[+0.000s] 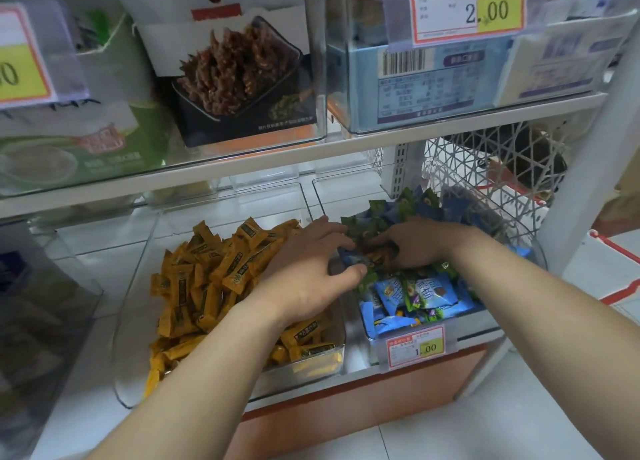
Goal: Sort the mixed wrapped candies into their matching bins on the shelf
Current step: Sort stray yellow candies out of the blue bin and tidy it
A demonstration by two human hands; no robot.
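Two clear bins stand side by side on the lower shelf. The left bin (128, 373) is full of yellow bar-shaped candies (207, 279). The right bin (367, 338) holds blue and green wrapped candies (412, 293), with a few yellow-brown wrappers (375, 257) among them. My left hand (308, 272) reaches across the divide between the bins, fingers spread and bent over the mixed pile, thumb against a blue wrapper. My right hand (419, 244) lies on the same pile with fingers curled down into the candies; what they hold is hidden.
The upper shelf (311, 158) hangs low over the bins, carrying clear boxes of snack packs and a price tag (467, 5). A white lattice basket (485, 179) sits at the right rear. A white shelf post (588, 154) stands to the right. A price label (415, 347) fronts the right bin.
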